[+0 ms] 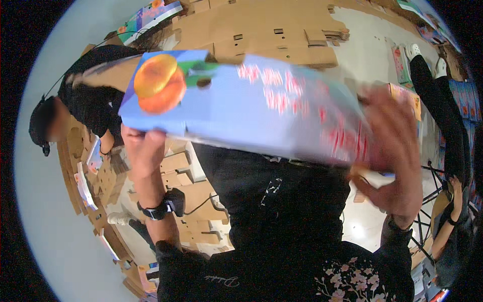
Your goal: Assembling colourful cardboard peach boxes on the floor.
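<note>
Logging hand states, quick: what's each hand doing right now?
Left hand: closed on the left end of the blue box.
Right hand: at the box's right end, blurred; grip cannot be told.

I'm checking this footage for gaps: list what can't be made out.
Head view:
Left hand: fingertips hidden by the blue box.
Right hand: grip blurred by motion.
Box lettering: smeared by motion.
Box underside: hidden by its upper face.
Person at right: cut off by lens rim.

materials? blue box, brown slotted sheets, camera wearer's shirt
Blue box: likely cardboard, smooth printed face, straight folded edge; gloss unclear.
Brown sheets: probably corrugated cardboard, matte; plain tan faces, cut slots.
Shirt: fabric, perhaps knit, matte black; loose drape, blossom print.
</note>
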A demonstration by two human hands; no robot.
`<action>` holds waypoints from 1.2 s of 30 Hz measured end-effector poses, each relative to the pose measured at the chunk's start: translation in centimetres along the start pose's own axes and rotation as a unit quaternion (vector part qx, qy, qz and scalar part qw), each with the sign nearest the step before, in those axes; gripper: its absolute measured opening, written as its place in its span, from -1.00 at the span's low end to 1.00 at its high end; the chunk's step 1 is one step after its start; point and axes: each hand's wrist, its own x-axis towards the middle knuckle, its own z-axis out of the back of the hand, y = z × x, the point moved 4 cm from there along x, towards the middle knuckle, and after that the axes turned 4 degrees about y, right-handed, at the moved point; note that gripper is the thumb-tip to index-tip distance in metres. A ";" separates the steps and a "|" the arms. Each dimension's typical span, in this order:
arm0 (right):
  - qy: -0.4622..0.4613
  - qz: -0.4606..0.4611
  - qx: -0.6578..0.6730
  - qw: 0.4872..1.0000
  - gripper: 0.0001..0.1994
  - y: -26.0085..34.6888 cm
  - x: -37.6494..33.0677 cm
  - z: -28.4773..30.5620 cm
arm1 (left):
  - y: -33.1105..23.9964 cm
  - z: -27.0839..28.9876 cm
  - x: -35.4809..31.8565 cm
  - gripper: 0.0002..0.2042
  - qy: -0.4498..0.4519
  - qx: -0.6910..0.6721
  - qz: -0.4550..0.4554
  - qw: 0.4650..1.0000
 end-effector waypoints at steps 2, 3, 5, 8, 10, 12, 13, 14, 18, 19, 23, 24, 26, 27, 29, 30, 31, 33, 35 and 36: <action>-0.107 -0.108 -0.145 0.978 -0.26 -0.8 -0.2 0.8 | -0.2 -0.2 0.9 -0.40 -0.124 -0.045 -0.017 0.991; -0.104 -0.103 -0.137 0.980 -0.26 -0.8 -0.1 0.6 | -0.5 -0.5 1.4 -0.51 -0.192 -0.040 -0.016 0.980; -0.267 -0.120 -0.018 0.956 -0.24 -1.1 -0.5 0.7 | -1.9 -2.0 2.3 -0.50 -0.209 -0.145 -0.044 0.966; -0.205 -0.109 -0.030 0.972 -0.21 0.4 -0.1 -1.2 | -4.0 -4.2 2.8 -0.47 -0.268 -0.260 -0.024 0.927; -0.171 -0.091 -0.001 0.981 -0.18 2.1 0.5 -2.6 | -4.9 -5.9 3.9 -0.50 -0.191 -0.454 -0.056 0.869; -0.163 -0.042 0.002 0.986 -0.08 3.1 1.7 -3.9 | -6.1 -8.0 5.2 -0.50 0.049 -0.622 -0.094 0.776; -0.193 -0.068 -0.003 0.979 -0.02 3.1 2.0 -4.1 | -5.8 -8.6 5.2 -0.49 0.061 -0.675 -0.049 0.734; -0.199 -0.074 -0.037 0.977 0.00 2.8 2.2 -3.9 | -5.5 -9.4 5.1 -0.48 0.079 -0.728 -0.003 0.681; -0.269 -0.118 -0.077 0.953 -0.04 0.1 2.0 -2.2 | -4.1 -11.3 3.2 -0.53 0.001 -0.762 0.115 0.637; -0.248 -0.108 -0.080 0.959 -0.11 -0.8 2.0 -2.1 | -3.5 -11.8 2.7 -0.54 -0.047 -0.747 0.126 0.651; -0.211 -0.113 -0.042 0.970 -0.35 -3.2 2.2 -4.7 | -0.5 -14.0 1.3 -0.64 -0.095 -0.720 0.182 0.663; -0.186 -0.116 -0.023 0.975 -0.36 -3.7 2.1 -6.0 | 0.5 -14.4 0.5 -0.65 -0.129 -0.717 0.201 0.655; -0.140 -0.121 -0.003 0.983 -0.45 -4.2 1.1 -8.3 | 2.2 -15.0 -1.4 -0.66 -0.134 -0.692 0.217 0.675; -0.137 -0.121 0.000 0.983 -0.45 -4.3 0.4 -9.4 | 3.3 -15.3 -2.6 -0.66 -0.167 -0.682 0.249 0.667; -0.110 -0.105 0.017 0.988 -0.48 -4.0 -0.6 -11.4 | 4.9 -16.0 -4.9 -0.59 -0.185 -0.714 0.270 0.619; -0.102 -0.099 0.023 0.990 -0.48 -3.8 -1.1 -12.2 | 5.3 -16.3 -6.2 -0.59 -0.189 -0.725 0.269 0.605; -0.070 -0.093 0.050 0.992 -0.51 -3.4 -1.6 -13.1 | 6.1 -16.5 -7.4 -0.59 -0.205 -0.688 0.293 0.631; 0.009 -0.107 0.108 0.988 -0.48 -2.9 -2.4 -14.8 | 7.3 -16.9 -9.2 -0.60 -0.220 -0.655 0.317 0.650; 0.020 -0.119 0.133 0.984 -0.45 -2.2 -3.0 -15.8 | 8.0 -17.5 -10.3 -0.59 -0.154 -0.633 0.341 0.678; 0.030 -0.141 0.158 0.977 -0.42 -2.1 -3.3 -16.3 | 8.7 -17.4 -10.7 -0.59 -0.177 -0.616 0.359 0.678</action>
